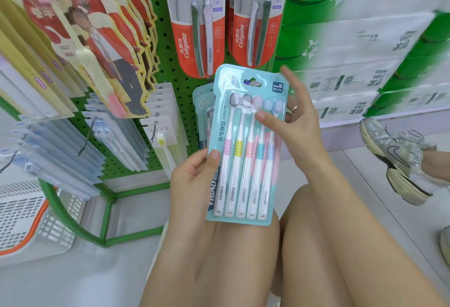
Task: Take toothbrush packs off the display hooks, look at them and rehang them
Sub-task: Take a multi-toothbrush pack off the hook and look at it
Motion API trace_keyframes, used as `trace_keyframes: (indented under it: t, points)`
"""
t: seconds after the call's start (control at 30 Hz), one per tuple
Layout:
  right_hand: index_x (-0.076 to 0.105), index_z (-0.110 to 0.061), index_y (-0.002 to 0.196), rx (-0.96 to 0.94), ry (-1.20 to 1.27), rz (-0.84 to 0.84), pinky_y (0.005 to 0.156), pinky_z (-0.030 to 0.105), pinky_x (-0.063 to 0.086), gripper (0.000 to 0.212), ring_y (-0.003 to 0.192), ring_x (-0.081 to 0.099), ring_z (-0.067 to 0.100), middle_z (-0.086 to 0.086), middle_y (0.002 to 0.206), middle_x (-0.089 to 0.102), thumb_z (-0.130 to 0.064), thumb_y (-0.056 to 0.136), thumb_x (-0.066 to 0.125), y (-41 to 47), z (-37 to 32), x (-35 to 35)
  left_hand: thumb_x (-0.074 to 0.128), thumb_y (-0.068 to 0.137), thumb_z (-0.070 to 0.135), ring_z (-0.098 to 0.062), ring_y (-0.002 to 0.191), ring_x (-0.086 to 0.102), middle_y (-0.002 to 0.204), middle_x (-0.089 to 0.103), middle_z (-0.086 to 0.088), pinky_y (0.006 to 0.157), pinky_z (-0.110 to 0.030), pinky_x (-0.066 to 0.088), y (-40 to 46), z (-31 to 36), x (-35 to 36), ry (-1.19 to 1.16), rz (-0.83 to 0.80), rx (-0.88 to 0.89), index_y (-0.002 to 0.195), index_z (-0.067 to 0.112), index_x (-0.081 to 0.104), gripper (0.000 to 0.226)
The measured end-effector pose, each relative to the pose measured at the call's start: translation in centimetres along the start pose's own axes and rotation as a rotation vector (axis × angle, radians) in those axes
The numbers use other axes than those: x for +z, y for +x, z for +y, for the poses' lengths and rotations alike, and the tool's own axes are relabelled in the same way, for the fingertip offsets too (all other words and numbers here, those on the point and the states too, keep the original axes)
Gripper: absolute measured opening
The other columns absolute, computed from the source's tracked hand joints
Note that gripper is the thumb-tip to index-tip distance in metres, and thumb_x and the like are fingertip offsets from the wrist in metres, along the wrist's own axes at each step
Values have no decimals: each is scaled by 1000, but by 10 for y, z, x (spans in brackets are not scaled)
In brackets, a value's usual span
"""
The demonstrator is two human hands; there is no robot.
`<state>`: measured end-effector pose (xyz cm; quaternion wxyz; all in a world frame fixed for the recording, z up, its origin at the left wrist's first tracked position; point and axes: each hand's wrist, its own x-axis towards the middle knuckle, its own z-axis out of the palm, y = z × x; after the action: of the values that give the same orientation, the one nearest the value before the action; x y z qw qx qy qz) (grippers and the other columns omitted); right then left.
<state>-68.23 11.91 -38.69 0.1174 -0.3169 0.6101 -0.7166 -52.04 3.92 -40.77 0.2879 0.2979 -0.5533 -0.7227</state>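
A light-blue pack of several white toothbrushes (246, 146) is held upright in front of the green pegboard display (170, 72). My left hand (192, 185) grips its lower left edge, thumb on the front and fingers behind. My right hand (289, 124) holds the upper right side, with the thumb across the front near the brush heads and the fingers spread behind the pack. More packs of the same kind (202, 111) hang on the hook just behind it. Two red Colgate packs (194, 24) hang above.
Rows of red-and-yellow packs (102, 38) and pale blue packs (60, 146) hang on hooks at left. A white-and-orange basket (26, 219) sits on the floor lower left. Stacked green-and-white cartons (365, 46) stand at right. Another person's sneaker (399, 160) is at far right. My knees are below.
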Motion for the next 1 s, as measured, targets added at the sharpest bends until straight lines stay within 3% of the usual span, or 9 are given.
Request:
trace_keyframes:
  t: [0.17, 0.33, 0.43, 0.5, 0.6, 0.7, 0.77, 0.9, 1.0]
  points:
    - [61, -21, 104, 63, -52, -121, 56, 16, 49, 39, 72, 65, 4, -5, 99, 64, 2, 76, 75, -1, -2, 0, 54, 97, 17, -19, 77, 71, 89, 76, -8, 67, -29, 58, 3, -1, -6, 26, 13, -6, 98, 13, 73, 20]
    - [61, -17, 102, 76, 4, -84, 50, 12, 45, 34, 61, 62, 1, -13, 81, 67, 7, 80, 69, 0, -1, -3, 56, 97, 18, -10, 74, 71, 87, 77, 1, 60, -21, 56, 3, -1, -4, 59, 25, 3, 99, 21, 70, 15]
    - [60, -14, 103, 76, 32, 25, 49, 13, 46, 34, 61, 63, 1, -7, 84, 65, 1, 76, 75, 3, -2, -6, 69, 88, 37, 0, 97, 66, 108, 70, 17, 77, -18, 53, 5, -9, -7, 253, 15, 137, 114, 40, 59, 28]
    - [64, -22, 100, 77, 7, 104, 56, 20, 50, 34, 76, 67, 10, -4, 93, 65, -14, 69, 78, 5, 1, -10, 70, 77, 57, -1, 120, 53, 129, 57, 20, 97, -28, 47, 4, -13, -6, 568, -36, 279, 129, 42, 49, 59]
    - [66, -25, 98, 113, -8, 178, 63, 25, 52, 33, 93, 67, 21, 4, 106, 67, -22, 67, 79, 7, 6, -12, 48, 60, 82, -5, 144, 12, 160, 12, 11, 120, -40, 18, 0, -17, 0, 984, -116, 388, 150, 36, 21, 105]
    - [66, -25, 97, 148, -47, 214, 56, 19, 49, 30, 90, 64, 21, 12, 111, 64, -16, 73, 81, 9, 9, -13, 33, 49, 94, -5, 144, -23, 157, -25, 14, 119, -39, -16, -2, -16, 1, 1194, -159, 375, 151, 37, -16, 126]
    - [66, -23, 98, 181, -52, 229, 57, 23, 51, 27, 85, 65, 19, 13, 111, 65, -12, 78, 78, 11, 11, -16, 33, 50, 93, -9, 141, -35, 154, -34, 11, 113, -37, -27, -3, -19, -2, 1280, -236, 441, 145, 42, -25, 123]
    - [67, -18, 103, 248, -24, 200, 65, 31, 53, 29, 75, 66, 14, 5, 97, 66, -13, 77, 78, 13, 11, -22, 63, 75, 53, -30, 147, 9, 160, 22, -10, 117, -49, -5, 1, -28, -6, 1235, -190, 799, 149, 30, 26, 86]
    - [63, -22, 113, 220, -2, 209, 66, 29, 54, 40, 75, 67, 12, 0, 96, 67, -21, 76, 79, 11, 9, -19, 62, 86, 25, -26, 138, 33, 144, 47, 2, 118, -49, 5, 9, -30, -5, 1033, -51, 1001, 134, 30, 46, 51]
